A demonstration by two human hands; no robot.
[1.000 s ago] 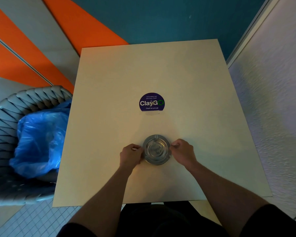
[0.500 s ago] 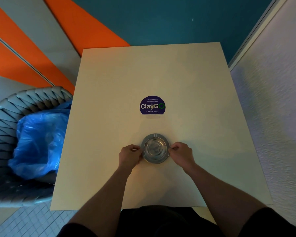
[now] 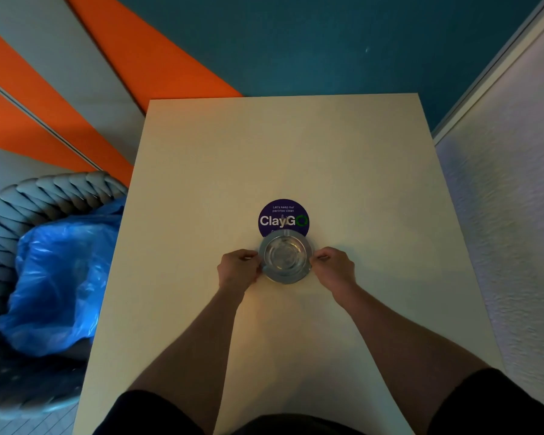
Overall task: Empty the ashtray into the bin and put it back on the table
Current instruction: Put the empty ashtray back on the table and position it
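Note:
A round metal ashtray [image 3: 285, 256] sits on the cream table [image 3: 343, 171], its far rim overlapping the lower edge of a purple round sticker [image 3: 283, 215]. My left hand [image 3: 238, 269] pinches the ashtray's left rim and my right hand [image 3: 333, 267] pinches its right rim. The bowl of the ashtray looks bare and shiny. To the left of the table stands a woven grey bin [image 3: 44, 189] lined with a blue plastic bag [image 3: 54, 277].
A textured white wall [image 3: 509, 246] runs close along the table's right edge. Beyond the far edge the floor is teal [image 3: 296, 42] with orange and grey stripes [image 3: 145, 58] at the left. My dark sleeves fill the bottom of the view.
Both hands have slid the ashtray away from me, from a gap below the sticker to overlapping its lower edge. My grip on the rim is unchanged.

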